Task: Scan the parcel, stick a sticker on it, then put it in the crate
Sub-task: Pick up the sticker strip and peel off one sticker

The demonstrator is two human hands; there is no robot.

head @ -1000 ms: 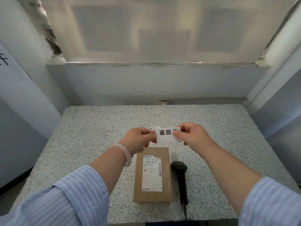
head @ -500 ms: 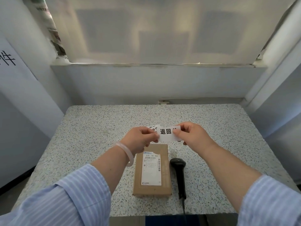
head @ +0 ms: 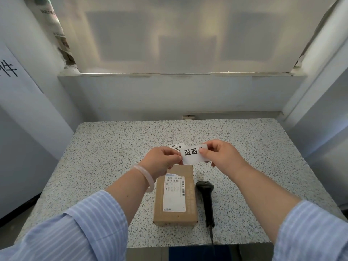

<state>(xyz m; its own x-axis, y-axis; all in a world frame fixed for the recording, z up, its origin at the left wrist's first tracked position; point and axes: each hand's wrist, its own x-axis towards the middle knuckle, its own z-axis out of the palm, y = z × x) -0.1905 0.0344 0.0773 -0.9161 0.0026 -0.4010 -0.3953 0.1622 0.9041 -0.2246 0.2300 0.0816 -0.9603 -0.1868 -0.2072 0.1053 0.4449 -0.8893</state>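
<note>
A brown cardboard parcel (head: 177, 213) with a white shipping label (head: 174, 193) lies flat on the speckled table (head: 105, 159), near its front edge. Just above the parcel's far end I hold a white sticker (head: 194, 155) printed with black characters. My right hand (head: 222, 155) pinches its right side. My left hand (head: 162, 161) pinches its left edge together with a second printed strip (head: 177, 147) that pokes out behind. A black handheld scanner (head: 206, 196) lies on the table right of the parcel, its cable running off the front edge. No crate is in view.
White walls close in the table at the back and on both sides, under a frosted window. A blue surface (head: 203, 253) shows below the table's front edge.
The sticker has tilted a little and come further away from the strip in my left hand. The view has shifted slightly. Parcel and scanner have not moved.
</note>
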